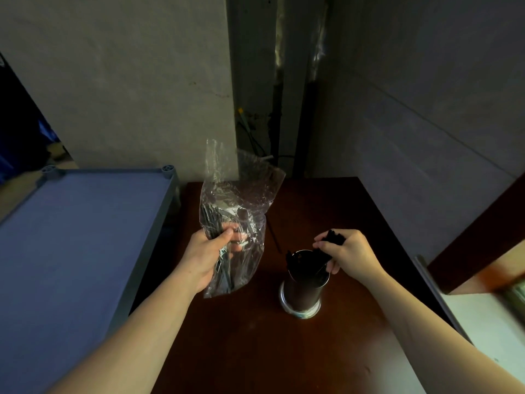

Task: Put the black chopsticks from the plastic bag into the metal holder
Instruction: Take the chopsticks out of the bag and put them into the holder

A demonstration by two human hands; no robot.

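Note:
A clear plastic bag [238,200] stands upright above the dark wooden table [255,336], with black chopsticks [211,220] still inside it. My left hand [208,251] grips the bag around its middle. The round metal holder [302,291] stands on the table to the right of the bag. My right hand [345,251] is closed on a bundle of black chopsticks [333,238] whose lower ends reach down into the holder's mouth. A few chopstick tips [290,258] show at the holder's left rim.
A grey-blue plastic shelf top [71,237] adjoins the table on the left. A single black stick [275,238] lies on the table behind the holder. Walls and a pipe corner close off the back; a light counter edge [483,317] sits at the right.

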